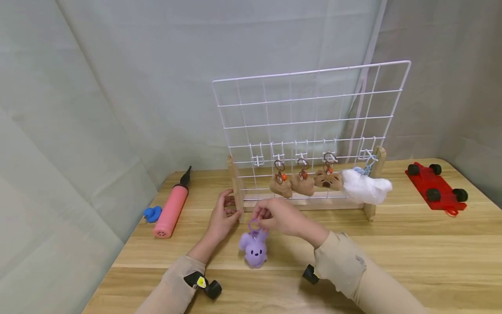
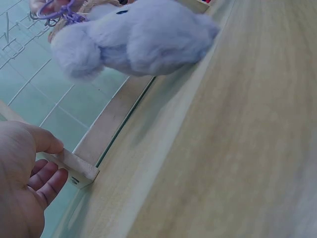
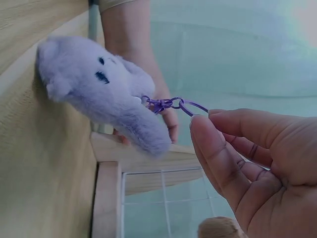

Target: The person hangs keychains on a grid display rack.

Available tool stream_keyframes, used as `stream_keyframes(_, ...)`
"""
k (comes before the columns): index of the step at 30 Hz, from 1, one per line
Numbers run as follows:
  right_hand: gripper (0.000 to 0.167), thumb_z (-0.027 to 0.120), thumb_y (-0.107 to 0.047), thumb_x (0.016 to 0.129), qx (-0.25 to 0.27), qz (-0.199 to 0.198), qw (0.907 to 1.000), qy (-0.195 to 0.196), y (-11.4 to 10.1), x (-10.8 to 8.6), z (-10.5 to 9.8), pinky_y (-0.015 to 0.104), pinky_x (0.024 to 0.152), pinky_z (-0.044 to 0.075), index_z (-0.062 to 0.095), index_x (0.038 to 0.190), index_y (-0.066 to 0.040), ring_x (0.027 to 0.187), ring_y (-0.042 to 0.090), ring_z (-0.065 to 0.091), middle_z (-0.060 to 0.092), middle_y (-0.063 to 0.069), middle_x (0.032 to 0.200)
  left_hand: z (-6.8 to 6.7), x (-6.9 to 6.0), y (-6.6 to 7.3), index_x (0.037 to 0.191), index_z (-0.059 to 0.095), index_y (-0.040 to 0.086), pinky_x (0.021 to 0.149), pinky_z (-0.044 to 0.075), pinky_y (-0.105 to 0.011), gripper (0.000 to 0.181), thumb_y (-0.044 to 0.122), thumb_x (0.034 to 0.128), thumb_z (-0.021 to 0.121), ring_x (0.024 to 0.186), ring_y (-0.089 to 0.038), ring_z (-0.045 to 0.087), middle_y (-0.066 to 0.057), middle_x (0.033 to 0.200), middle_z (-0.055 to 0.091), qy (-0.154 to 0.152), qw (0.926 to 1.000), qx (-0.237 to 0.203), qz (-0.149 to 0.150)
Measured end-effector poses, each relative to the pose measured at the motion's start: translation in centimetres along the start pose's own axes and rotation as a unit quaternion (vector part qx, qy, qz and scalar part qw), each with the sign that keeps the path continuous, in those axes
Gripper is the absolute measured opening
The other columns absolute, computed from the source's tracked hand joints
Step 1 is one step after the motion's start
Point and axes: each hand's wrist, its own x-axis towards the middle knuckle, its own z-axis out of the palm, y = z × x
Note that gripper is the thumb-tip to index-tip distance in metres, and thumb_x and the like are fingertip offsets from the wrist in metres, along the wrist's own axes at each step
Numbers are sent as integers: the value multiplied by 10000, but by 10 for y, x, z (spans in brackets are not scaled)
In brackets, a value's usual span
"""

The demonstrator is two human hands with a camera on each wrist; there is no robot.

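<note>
A purple plush keychain (image 1: 256,253) with long ears and a small dark-eyed face hangs low over the table. My right hand (image 1: 283,217) pinches its purple ring (image 3: 194,106) between thumb and fingertips. My left hand (image 1: 222,220) holds the left wooden post (image 1: 235,185) of a white wire grid rack (image 1: 291,101), thumb on the near side and fingers round the other. Several white hooks line the grid. Brown plush keychains (image 1: 303,185) hang from some of them, and a white plush (image 1: 366,186) hangs at the right end. The leftmost hook (image 1: 257,160) bears nothing.
A pink hand pump (image 1: 171,211) with a black nozzle lies on the left of the wooden table (image 1: 408,253), beside a blue toy duck (image 1: 152,214). Towards the right edge is a red toy car base (image 1: 435,186) with black wheels. Pale curtains hang behind.
</note>
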Motion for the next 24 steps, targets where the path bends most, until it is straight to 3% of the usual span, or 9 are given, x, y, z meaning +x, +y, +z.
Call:
stream_keyframes(10,66,690,-137,873,-298,-143,9993,199,-15,-4,-20,148,607,517,660,892,-82,668,5,580,676,15,786,-1,0,0,1386,341,20,779,518,-142,685,-155,790,631,1091,-378,562,-275,1236,525,-10,10000,-22,-39)
stream_keyframes(17,48,653,-40,875,-544,-266,9978,255,-27,-2,-35,138,628,528,657,922,-47,693,35,610,690,42,812,-1,0,0,1383,348,31,787,522,-152,679,-160,793,626,1094,-376,560,-271,1236,520,-10,10000,9,-34)
stream_keyframes(24,59,674,-87,873,-823,-81,9958,405,-41,0,-49,151,665,530,662,931,-88,744,58,618,693,4,826,0,0,-1,1383,343,20,780,519,-140,671,-158,798,621,1087,-377,563,-277,1237,518,-17,10000,-42,-33)
